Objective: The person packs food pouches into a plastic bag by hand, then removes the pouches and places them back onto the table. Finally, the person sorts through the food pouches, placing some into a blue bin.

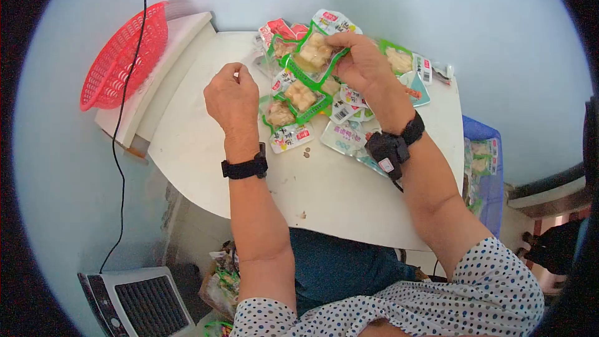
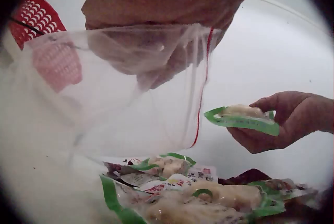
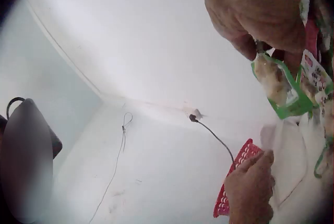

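My left hand point(image 1: 232, 101) pinches the top edge of a clear plastic bag point(image 2: 141, 125), which hangs down from the fingers. A red line runs along the side of the bag nearest the right hand. In my right hand point(image 1: 369, 68) is a green-edged food packet point(image 1: 314, 53), gripped by its side between thumb and fingers, with pale chunks showing through its window. The left wrist view shows this packet edge-on, facing the bag's red-lined side. Below both hands lies a pile of similar packets point(image 1: 301, 96) on the white table point(image 1: 206, 156).
A red perforated basket point(image 1: 118, 62) leans at the left on a white ledge point(image 1: 187, 37). A silvery pouch point(image 1: 346, 137) lies beneath the right wrist. To the right stands a blue crate point(image 1: 493, 187) with packets inside. A black cable point(image 1: 128, 81) hangs at the left.
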